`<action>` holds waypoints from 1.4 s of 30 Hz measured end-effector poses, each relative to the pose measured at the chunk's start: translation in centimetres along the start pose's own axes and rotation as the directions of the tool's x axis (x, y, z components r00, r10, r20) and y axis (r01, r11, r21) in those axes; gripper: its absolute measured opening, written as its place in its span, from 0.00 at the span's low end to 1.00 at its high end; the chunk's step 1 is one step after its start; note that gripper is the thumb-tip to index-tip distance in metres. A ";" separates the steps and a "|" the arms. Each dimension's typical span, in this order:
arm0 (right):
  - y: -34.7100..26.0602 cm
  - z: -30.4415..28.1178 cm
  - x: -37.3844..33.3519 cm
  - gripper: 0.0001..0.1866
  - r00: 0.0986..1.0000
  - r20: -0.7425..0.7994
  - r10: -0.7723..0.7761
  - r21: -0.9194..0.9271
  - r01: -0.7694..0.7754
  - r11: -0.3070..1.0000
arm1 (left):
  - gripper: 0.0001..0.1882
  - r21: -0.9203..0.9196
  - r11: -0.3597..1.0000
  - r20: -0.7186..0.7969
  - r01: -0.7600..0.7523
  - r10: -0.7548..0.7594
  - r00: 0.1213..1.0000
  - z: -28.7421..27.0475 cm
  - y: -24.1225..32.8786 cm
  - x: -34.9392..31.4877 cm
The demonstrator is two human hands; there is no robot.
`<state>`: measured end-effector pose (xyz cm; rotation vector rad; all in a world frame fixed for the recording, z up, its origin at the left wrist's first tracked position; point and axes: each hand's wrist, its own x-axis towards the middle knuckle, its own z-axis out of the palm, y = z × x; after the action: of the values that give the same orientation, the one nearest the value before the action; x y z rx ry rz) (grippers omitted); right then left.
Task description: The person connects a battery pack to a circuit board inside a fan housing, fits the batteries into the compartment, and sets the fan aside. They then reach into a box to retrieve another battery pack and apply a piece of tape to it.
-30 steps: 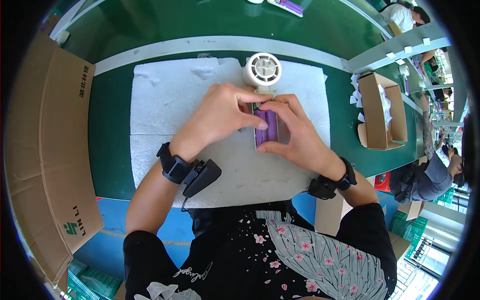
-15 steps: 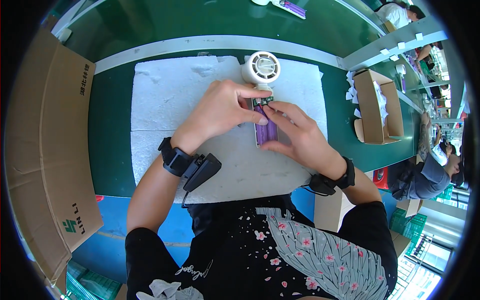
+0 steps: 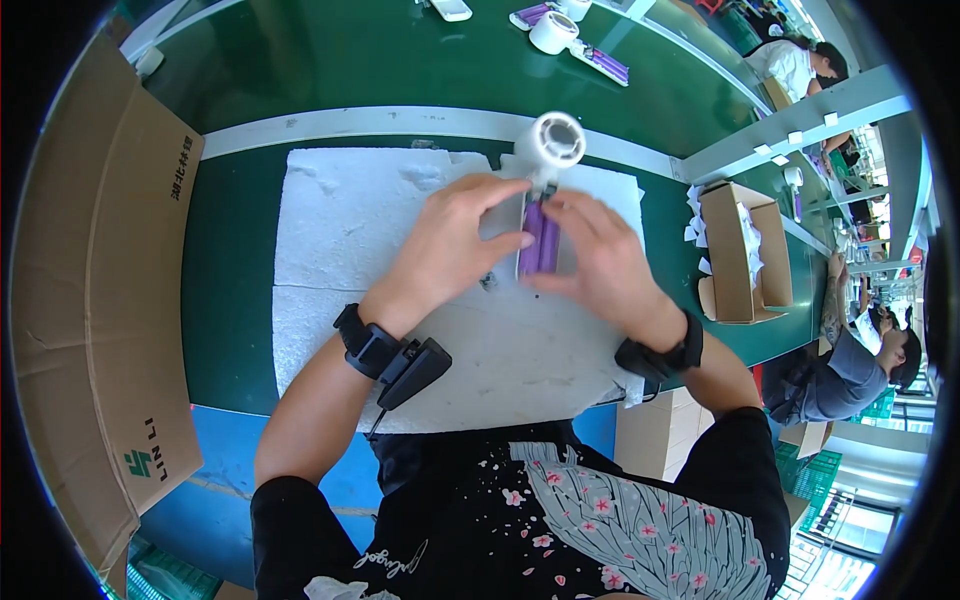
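Note:
A white handheld fan [image 3: 540, 165] is between my two hands above the pale foam pad. Its round head points away from me and is smeared by motion. The handle lies open toward me, showing purple cylindrical battery cells [image 3: 541, 240] side by side. My left hand [image 3: 450, 235] grips it from the left, index finger by the neck and thumb against the cells. From the right, my right hand [image 3: 605, 255] holds it, fingertips at the neck and thumb near the handle's lower end. Fingers mostly hide the small circuit board at the neck.
Foam pad [image 3: 430, 350] lies on the green table [image 3: 230, 300]. A tall cardboard box [image 3: 110, 300] stands left; a small open carton [image 3: 745, 255] sits right. Beyond the pale rail [image 3: 380, 122] lie more fans [image 3: 553, 33]. Co-workers are at the right.
The fan has shifted slightly right and away from me, with both hands still on it. My right fingers have closed in over the circuit board. The view has tilted, showing more fans beyond.

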<state>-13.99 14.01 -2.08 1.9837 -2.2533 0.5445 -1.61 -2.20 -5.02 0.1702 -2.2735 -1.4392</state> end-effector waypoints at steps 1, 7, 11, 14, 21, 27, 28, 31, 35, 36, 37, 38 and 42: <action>1.1 0.3 0.8 0.35 0.998 -0.037 0.055 -0.039 -0.057 0.998 | 0.21 0.015 1.000 -0.024 0.009 -0.009 1.000 0.0 0.0 0.1; 11.3 0.3 6.8 0.30 0.823 -0.157 0.546 -0.262 -0.568 0.780 | 0.19 0.114 0.993 -0.071 -0.037 0.045 0.996 0.1 -1.5 -0.1; 16.7 -0.2 8.8 0.29 0.673 -0.245 0.698 -0.555 -0.687 0.469 | 0.17 0.113 0.990 -0.106 -0.083 0.095 0.990 0.4 -2.0 0.4; 16.5 0.8 12.9 0.28 0.883 -0.222 0.414 -0.360 -0.469 0.807 | 0.15 0.127 0.990 -0.099 -0.067 0.080 0.992 0.5 -1.9 0.3; 18.3 8.9 23.6 0.25 0.982 -0.179 -0.061 -0.176 0.029 0.984 | 0.13 0.064 0.996 -0.157 -0.067 0.076 0.985 -0.1 -2.5 0.4; 16.7 8.5 25.1 0.13 0.998 -0.035 0.057 -0.093 -0.061 0.994 | 0.10 0.051 0.992 -0.249 -0.115 0.124 0.961 0.7 -3.6 1.2; 15.1 7.5 24.0 0.12 0.997 -0.040 0.068 -0.097 -0.072 0.993 | 0.10 0.031 0.993 -0.234 -0.117 0.121 0.965 0.5 -3.5 1.3; 10.4 4.4 19.0 0.09 0.997 -0.069 0.026 0.118 -0.017 0.993 | 0.09 0.054 0.995 -0.377 -0.079 0.093 0.921 0.1 -3.1 1.8; 2.2 -1.1 10.2 0.08 0.984 0.179 0.000 0.279 -0.051 0.959 | 0.08 0.048 0.998 -0.580 -0.050 0.069 0.812 -2.0 -2.7 1.0; 1.1 -2.3 7.9 0.08 0.973 0.229 -0.010 0.313 -0.064 0.947 | 0.07 0.031 0.998 -0.632 -0.062 0.067 0.772 -2.4 -2.4 1.3; -0.1 -2.9 6.1 0.08 0.972 0.231 -0.034 0.324 -0.044 0.945 | 0.07 0.049 0.997 -0.635 -0.059 0.077 0.768 -3.0 -2.3 1.3; -1.0 -3.7 4.3 0.09 0.972 0.233 -0.045 0.327 -0.034 0.945 | 0.07 0.084 0.991 -0.672 -0.103 0.133 0.729 -3.3 -2.1 1.5; -2.9 -4.8 -0.1 0.09 0.966 0.207 -0.157 0.220 0.110 0.969 | 0.05 0.347 0.924 -0.799 -0.157 0.380 0.466 -6.5 -0.1 0.8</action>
<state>-11.97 15.39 2.91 2.3902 -2.2400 0.5909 0.39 -7.87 -2.48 0.4582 -1.4846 -0.6401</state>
